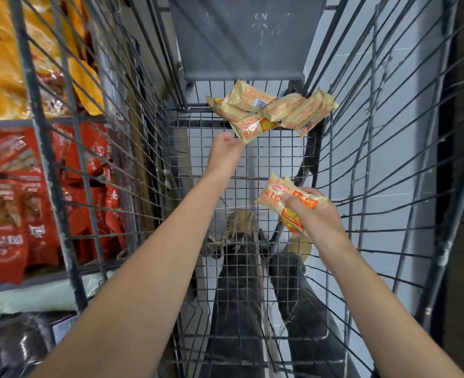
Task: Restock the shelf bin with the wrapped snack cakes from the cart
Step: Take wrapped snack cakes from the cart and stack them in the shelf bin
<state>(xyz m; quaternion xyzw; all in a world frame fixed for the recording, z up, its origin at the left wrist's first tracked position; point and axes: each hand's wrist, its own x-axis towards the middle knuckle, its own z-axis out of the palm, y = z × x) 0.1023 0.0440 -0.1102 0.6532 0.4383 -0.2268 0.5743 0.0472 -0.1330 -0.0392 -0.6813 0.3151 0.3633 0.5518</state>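
Several cream-and-orange wrapped snack cakes [274,109] lie in a heap at the far end of the wire cart [255,159]. My left hand [225,148] reaches deep into the cart and pinches the corner of the nearest cake [252,129] of that heap. My right hand [311,211] is nearer to me, on the right side of the cart, shut on snack cakes [275,196], with at least two wrappers showing in its grip. The shelf bin itself I cannot make out.
Shelves stand to the left behind the cart's wire side: yellow bags [4,64] above, red packets [20,203] below, pale and dark packs [34,298] lower down. A grey plastic flap [241,39] closes the cart's far end. My legs show under the mesh floor.
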